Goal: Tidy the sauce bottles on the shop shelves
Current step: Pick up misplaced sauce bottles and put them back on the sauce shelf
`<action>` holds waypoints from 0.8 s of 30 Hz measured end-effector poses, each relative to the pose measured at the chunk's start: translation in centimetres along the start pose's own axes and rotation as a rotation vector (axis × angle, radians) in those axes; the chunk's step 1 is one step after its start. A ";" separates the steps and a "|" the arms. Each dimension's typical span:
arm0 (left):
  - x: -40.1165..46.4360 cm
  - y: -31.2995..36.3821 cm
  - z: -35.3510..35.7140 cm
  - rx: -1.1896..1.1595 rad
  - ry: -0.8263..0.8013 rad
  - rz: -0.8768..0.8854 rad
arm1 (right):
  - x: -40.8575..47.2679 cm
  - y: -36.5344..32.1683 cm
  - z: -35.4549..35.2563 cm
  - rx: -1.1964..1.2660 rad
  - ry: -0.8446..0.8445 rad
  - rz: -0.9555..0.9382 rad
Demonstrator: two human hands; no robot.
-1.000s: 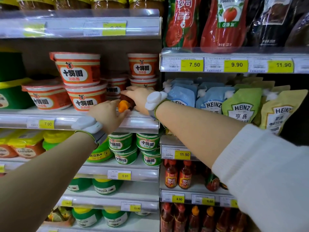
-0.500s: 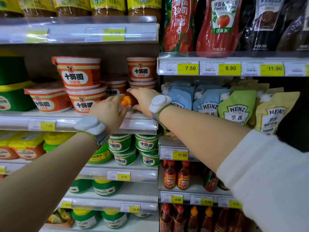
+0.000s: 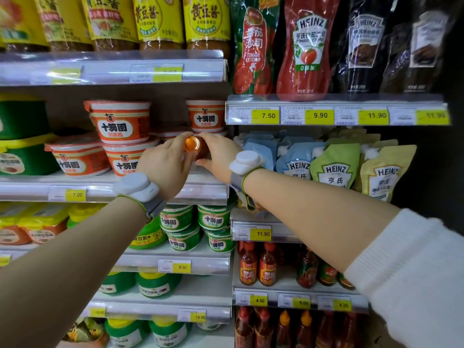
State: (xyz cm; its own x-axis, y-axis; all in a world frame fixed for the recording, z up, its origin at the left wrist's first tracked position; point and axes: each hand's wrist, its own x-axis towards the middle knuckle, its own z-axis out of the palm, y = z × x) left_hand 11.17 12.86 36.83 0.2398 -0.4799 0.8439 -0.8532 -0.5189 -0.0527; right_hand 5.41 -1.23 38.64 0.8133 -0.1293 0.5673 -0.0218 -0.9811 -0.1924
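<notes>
A small sauce bottle with an orange cap (image 3: 192, 143) sits between my two hands at the shelf of red sauce tubs. Only its cap and a bit of dark red body show; the rest is hidden by my fingers. My left hand (image 3: 165, 163) closes around it from the left, fingers touching the cap. My right hand (image 3: 219, 153) grips its body from the right. Both wrists carry white bands. The bottle is held just above the white shelf ledge (image 3: 200, 189), in front of the red tubs (image 3: 120, 124).
Green sauce tubs (image 3: 213, 217) fill the shelf below. Heinz pouches (image 3: 335, 167) hang to the right. Small red sauce bottles (image 3: 258, 267) stand on the lower right shelf, more bottles under them. Ketchup bottles (image 3: 305, 46) and yellow-labelled jars (image 3: 155, 21) line the top.
Both hands have risen slightly with the orange-capped bottle, and my left fingers have closed more around the cap. The camera has tilted upward a little.
</notes>
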 end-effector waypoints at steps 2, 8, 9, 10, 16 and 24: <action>0.3 0.5 -0.9 -0.012 0.016 0.016 | -0.5 -0.4 -0.8 0.011 0.024 0.004; 0.9 1.8 -2.8 -0.043 0.046 0.065 | -1.9 -1.1 -3.1 0.009 0.007 0.023; 1.0 2.1 -3.1 -0.040 0.055 0.069 | -2.2 -1.2 -3.7 0.011 0.008 0.020; 1.0 2.4 -3.5 -0.046 0.061 0.072 | -2.5 -1.2 -4.2 0.020 0.009 0.012; 1.9 4.4 -5.0 -0.102 0.040 0.040 | -4.5 -1.4 -7.3 0.071 -0.001 -0.001; 2.4 6.6 -5.9 -0.273 -0.099 -0.025 | -6.8 -0.9 -9.5 0.075 -0.086 0.075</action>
State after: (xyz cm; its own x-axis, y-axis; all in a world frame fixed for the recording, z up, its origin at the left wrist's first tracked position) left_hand 3.35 12.45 41.71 0.2948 -0.5426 0.7865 -0.9363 -0.3284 0.1244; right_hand -5.60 -0.85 42.59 0.8578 -0.1863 0.4790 -0.0439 -0.9551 -0.2929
